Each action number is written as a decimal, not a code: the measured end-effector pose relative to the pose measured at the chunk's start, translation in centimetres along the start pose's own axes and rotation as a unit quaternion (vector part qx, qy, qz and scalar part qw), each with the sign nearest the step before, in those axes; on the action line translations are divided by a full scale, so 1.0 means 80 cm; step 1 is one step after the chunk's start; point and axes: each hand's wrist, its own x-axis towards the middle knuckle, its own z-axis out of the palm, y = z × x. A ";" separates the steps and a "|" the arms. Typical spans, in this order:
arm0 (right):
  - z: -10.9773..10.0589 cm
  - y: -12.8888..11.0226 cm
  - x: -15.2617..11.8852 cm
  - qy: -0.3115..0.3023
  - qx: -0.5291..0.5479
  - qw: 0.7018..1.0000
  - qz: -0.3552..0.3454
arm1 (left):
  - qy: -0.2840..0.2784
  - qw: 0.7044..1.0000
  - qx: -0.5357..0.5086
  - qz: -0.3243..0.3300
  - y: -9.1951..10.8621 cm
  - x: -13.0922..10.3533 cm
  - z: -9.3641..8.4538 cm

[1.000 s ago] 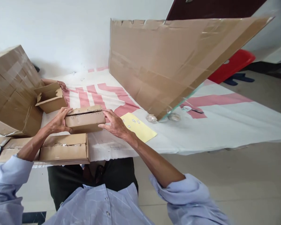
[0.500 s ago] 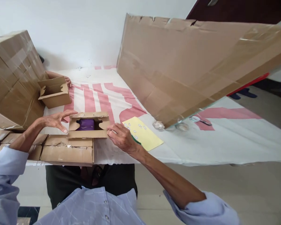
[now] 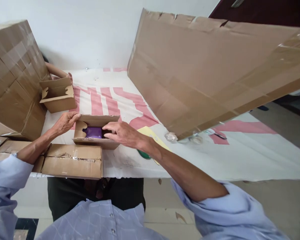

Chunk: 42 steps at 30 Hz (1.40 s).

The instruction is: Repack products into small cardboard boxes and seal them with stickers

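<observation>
A small open cardboard box stands before me, with a purple packet inside at its left. My left hand is closed on the box's upper left corner, thumb and fingers at the edge. Reaching over the right end, my right hand has its fingers stretched and apart inside the box, close beside the packet's right edge. Whether a fingertip touches the packet I cannot tell.
Closed cardboard boxes line the front left, below a large taped carton stack. Another person's hand is behind a second open box. A yellow sheet, a green object and a big cardboard panel are rightward.
My left hand has closed on the box's corner. My right hand has gone from the right-hand edge into the box. The box now stands tilted differently, its front side showing more.
</observation>
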 end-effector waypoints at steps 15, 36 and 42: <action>0.057 0.016 0.065 -0.158 -0.242 0.957 0.038 | -0.043 0.999 -0.025 -0.003 -0.010 0.001 0.005; -0.062 0.015 0.028 0.209 0.169 0.961 0.066 | -0.106 0.993 -0.049 0.007 0.024 -0.017 0.020; -0.080 0.021 0.028 0.231 0.380 0.888 0.120 | -0.020 0.987 -0.057 0.146 0.085 -0.008 -0.003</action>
